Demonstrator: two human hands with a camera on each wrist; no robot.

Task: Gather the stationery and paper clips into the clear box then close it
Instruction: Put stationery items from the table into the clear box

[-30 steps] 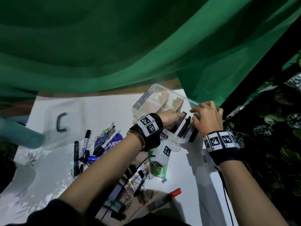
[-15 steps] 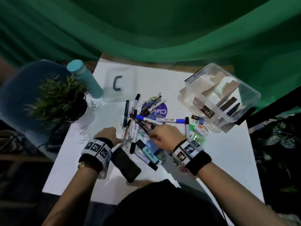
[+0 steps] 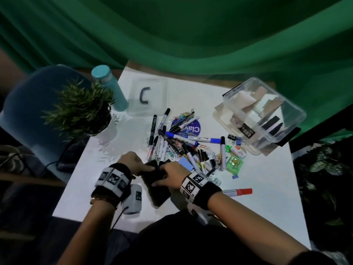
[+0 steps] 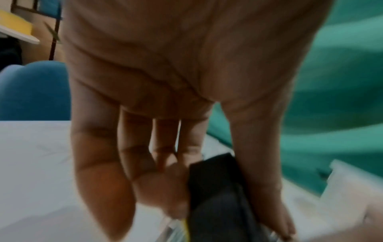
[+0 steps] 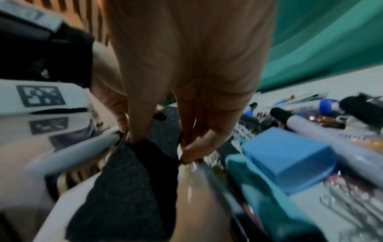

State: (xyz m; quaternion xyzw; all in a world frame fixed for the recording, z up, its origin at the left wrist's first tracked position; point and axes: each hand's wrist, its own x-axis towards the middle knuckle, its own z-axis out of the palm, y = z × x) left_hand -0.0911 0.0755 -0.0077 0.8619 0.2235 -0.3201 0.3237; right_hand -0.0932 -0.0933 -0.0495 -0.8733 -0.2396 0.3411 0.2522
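A flat black case [image 3: 155, 185] lies at the near side of the white table [image 3: 257, 197]. My left hand [image 3: 133, 162] grips its far end, thumb on one face and fingers on the other, as the left wrist view shows on the black case [image 4: 217, 196]. My right hand [image 3: 171, 175] pinches the case's edge [image 5: 132, 180] from the right. The clear box [image 3: 282, 129] stands open at the far right with cards and dark items inside. Its clear lid [image 3: 152, 104] with a black handle lies at the far middle. A pile of markers and clips [image 3: 181, 139] fills the middle.
A blue block [image 3: 185, 163], a green sharpener box [image 3: 234, 163] and a red-capped marker [image 3: 239, 192] lie near my right hand. A potted plant [image 3: 82, 109] and a teal bottle [image 3: 109, 88] stand at the far left, beside a blue chair [image 3: 28, 111]. Green cloth hangs behind.
Both hands left the clear box and came back to the near edge. My left hand closed on the black case, and my right hand moved from the pile onto it.
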